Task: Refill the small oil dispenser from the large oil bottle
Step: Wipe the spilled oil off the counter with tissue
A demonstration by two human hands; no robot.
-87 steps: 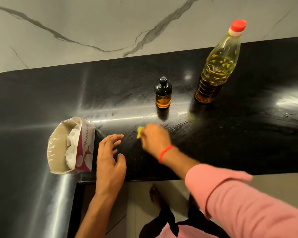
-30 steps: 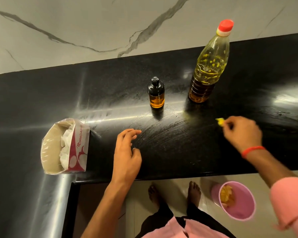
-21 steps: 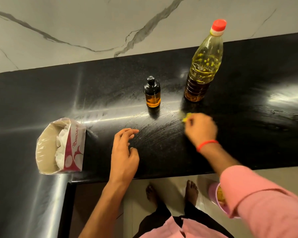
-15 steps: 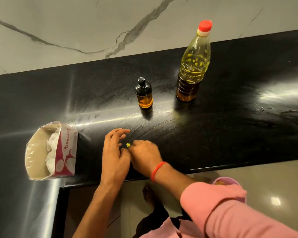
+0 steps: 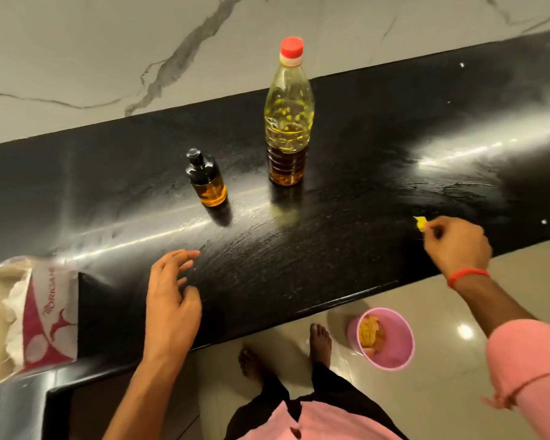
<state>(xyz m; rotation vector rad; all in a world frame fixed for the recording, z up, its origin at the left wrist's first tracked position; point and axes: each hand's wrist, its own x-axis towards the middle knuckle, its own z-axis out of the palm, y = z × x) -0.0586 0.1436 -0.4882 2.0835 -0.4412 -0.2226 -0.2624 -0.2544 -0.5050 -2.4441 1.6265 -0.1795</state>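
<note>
The small oil dispenser (image 5: 207, 181), dark glass with a black cap and amber oil in its lower part, stands upright on the black countertop (image 5: 346, 223). To its right stands the large oil bottle (image 5: 288, 119), clear plastic with a red cap screwed on and oil in its lower third. My left hand (image 5: 172, 296) rests flat near the counter's front edge, fingers apart, holding nothing. My right hand (image 5: 456, 244) is far right over the counter, pinching a small yellow wad (image 5: 420, 222) that looks like oily tissue.
An open tissue pack (image 5: 29, 315) with red print lies at the counter's left end. A pink bin (image 5: 383, 339) with yellow scraps inside sits on the floor beside my bare feet. The countertop shows wet, smeared streaks. A marble wall runs behind.
My right hand has swept with the yellow wad from beside my left hand out to the far right of the counter. The left hand and both bottles stayed put.
</note>
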